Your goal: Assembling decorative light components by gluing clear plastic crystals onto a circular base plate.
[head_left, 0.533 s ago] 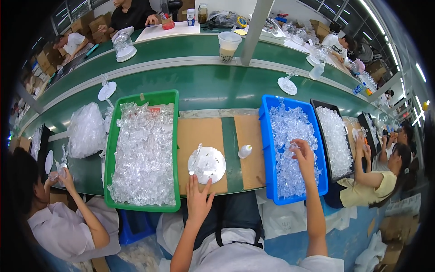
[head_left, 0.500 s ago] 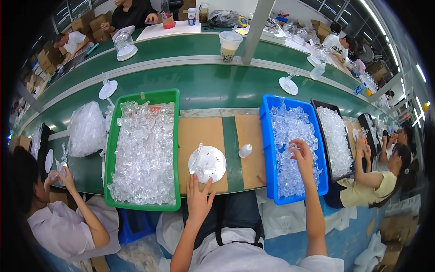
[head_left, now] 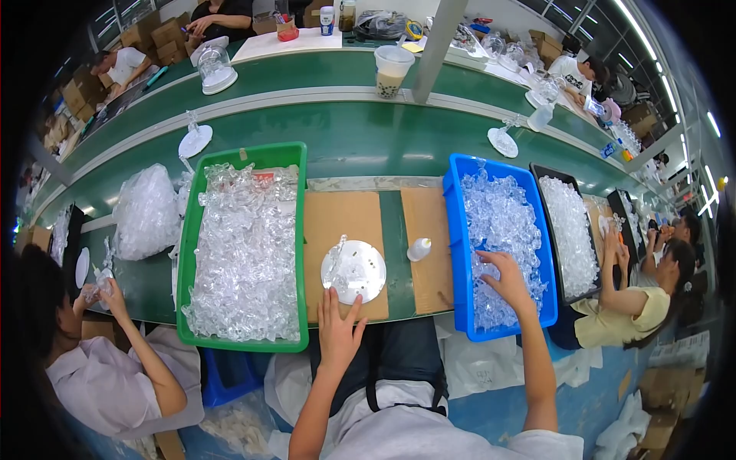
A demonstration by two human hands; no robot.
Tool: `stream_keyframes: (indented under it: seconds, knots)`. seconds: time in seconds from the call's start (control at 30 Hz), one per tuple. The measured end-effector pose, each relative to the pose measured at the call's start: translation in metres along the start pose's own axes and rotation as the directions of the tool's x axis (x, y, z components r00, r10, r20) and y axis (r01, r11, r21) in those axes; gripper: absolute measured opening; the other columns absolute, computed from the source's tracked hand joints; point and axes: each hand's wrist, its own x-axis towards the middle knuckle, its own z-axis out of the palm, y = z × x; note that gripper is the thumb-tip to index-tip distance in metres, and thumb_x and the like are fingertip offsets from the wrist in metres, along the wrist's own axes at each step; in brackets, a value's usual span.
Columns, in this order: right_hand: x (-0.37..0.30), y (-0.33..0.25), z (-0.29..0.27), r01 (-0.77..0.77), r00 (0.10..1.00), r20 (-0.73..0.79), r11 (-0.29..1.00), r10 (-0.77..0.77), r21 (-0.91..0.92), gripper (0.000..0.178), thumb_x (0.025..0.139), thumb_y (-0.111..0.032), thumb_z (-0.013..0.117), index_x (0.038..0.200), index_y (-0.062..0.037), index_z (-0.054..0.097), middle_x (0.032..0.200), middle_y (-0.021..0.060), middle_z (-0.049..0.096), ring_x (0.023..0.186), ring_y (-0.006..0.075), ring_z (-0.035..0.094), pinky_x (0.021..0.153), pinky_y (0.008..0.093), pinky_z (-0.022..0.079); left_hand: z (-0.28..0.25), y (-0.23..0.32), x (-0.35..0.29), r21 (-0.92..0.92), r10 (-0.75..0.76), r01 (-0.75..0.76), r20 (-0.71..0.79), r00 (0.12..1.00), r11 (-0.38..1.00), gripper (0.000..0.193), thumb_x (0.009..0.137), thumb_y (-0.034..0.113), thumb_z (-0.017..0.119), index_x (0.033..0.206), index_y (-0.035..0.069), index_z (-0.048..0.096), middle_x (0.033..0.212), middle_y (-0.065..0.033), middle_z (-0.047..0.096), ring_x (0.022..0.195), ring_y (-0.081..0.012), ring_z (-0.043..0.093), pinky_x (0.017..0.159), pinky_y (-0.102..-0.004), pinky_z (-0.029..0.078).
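Note:
A round white disc point(head_left: 360, 276) lies on a cardboard sheet in front of me, with a small clear plastic figure point(head_left: 336, 259) standing at its left side. My left hand point(head_left: 337, 331) rests at the disc's near edge, fingers stretched out and touching it, gripping nothing. My right hand point(head_left: 506, 282) is over the blue bin point(head_left: 458, 310), its fingers and thumb apart. Beneath it lie many clear plastic pieces point(head_left: 502, 207); I see no piece held between the fingertips. Between disc and bin sits a small white squeeze bottle point(head_left: 419, 249).
To the left, a green bin point(head_left: 302, 230) holds a heap of clear plastic parts. Beyond the blue bin is a black tray point(head_left: 540, 180) of clear pieces. A drink cup point(head_left: 391, 73) stands on the upper shelf by a metal post point(head_left: 437, 50). Co-workers sit on both sides.
My right hand has moved slightly left and nearer to me over the blue bin, and its fingers have spread. My left hand keeps its place at the disc.

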Motion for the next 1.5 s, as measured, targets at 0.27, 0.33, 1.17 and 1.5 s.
stream_keyframes:
  seconds: [0.27, 0.33, 1.17, 1.5]
  knots:
    - [0.016, -0.007, -0.017, -0.031, 0.995, 0.094, 0.994, 0.041, -0.106, 0.036, 0.071, -0.01, 0.072, 0.106, -0.0119, 0.065, 0.093, 0.0084, 0.063, 0.082, 0.0244, 0.061, 0.075, 0.0328, 0.048, 0.0, 0.0, 0.0, -0.017, -0.006, 0.006, 0.002, 1.0, 1.0, 0.047, 0.083, 0.025, 0.062, 0.129, 0.019, 0.052, 0.141, -0.028, 0.027, 0.129, -0.0445, 0.027, 0.104, -0.0548, 0.025]
    - [0.016, -0.019, -0.015, -0.202, 0.973, 0.134, 0.974, 0.188, 0.104, 0.028, 0.076, -0.013, 0.069, 0.103, -0.0077, 0.064, 0.087, 0.0085, 0.065, 0.07, 0.0177, 0.063, 0.062, 0.0286, 0.049, 0.0, 0.0, 0.0, -0.017, -0.01, 0.01, 0.005, 1.0, 1.0, 0.047, 0.083, 0.025, 0.062, 0.129, 0.019, 0.052, 0.141, -0.0281, 0.027, 0.13, -0.0445, 0.027, 0.104, -0.0548, 0.025]
    - [0.042, -0.137, 0.14, 0.178, 0.983, -0.117, 0.908, -0.144, 0.379, 0.024, 0.075, -0.001, 0.059, 0.097, -0.0085, 0.062, 0.097, 0.0072, 0.064, 0.083, 0.0273, 0.059, 0.072, 0.0338, 0.049, 0.001, -0.002, 0.0, -0.042, -0.02, 0.021, 0.014, 1.0, 0.999, 0.04, 0.088, 0.027, 0.056, 0.125, 0.013, 0.054, 0.139, -0.0295, 0.029, 0.129, -0.047, 0.027, 0.105, -0.053, 0.025]
    - [0.055, -0.138, 0.137, 0.34, 0.94, -0.048, 0.926, -0.337, 0.166, 0.018, 0.074, -0.005, 0.067, 0.092, -0.0098, 0.068, 0.091, 0.0079, 0.061, 0.082, 0.0267, 0.059, 0.071, 0.0336, 0.049, -0.001, -0.006, -0.001, -0.043, -0.04, 0.041, 0.035, 0.999, 0.998, 0.04, 0.087, 0.024, 0.057, 0.125, 0.012, 0.054, 0.14, -0.0281, 0.029, 0.13, -0.0469, 0.026, 0.105, -0.053, 0.025]
